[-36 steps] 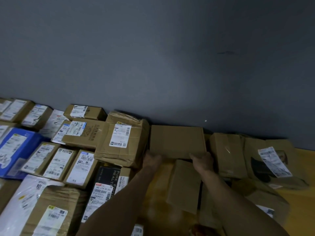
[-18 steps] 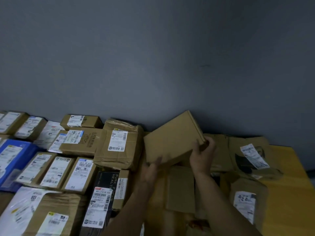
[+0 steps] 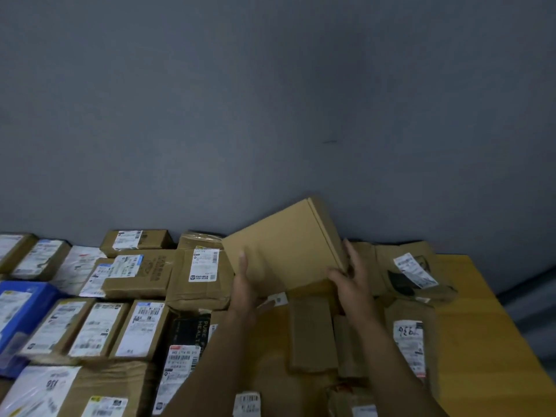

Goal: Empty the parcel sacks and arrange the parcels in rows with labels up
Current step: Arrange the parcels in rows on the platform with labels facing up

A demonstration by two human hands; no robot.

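Hands: left hand [image 3: 244, 285] flat on the box [image 3: 282, 248] face, fingers straight; right hand [image 3: 352, 276] pinching its lower right corner | Box: tilted up near the wall [image 3: 270, 115], plain face showing; likely tipped to hunt the label | Rows [image 3: 141, 326]: left on the bench [image 3: 487, 332], labels up; box probably joins them

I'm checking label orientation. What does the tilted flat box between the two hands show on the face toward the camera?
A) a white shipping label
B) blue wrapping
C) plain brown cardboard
C: the flat box between the left hand and right hand shows bare brown cardboard, no label.
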